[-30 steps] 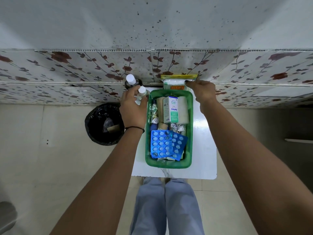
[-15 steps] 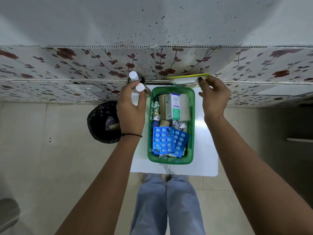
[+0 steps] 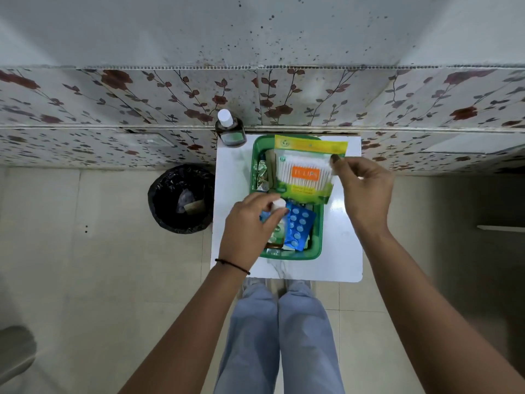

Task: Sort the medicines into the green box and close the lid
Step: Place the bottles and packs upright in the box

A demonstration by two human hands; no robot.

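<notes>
While our left hand wraps its grip around a small bottle low in the green box, our right hand pinches the swab packet by its edge. It looks light and floppy.
</notes>
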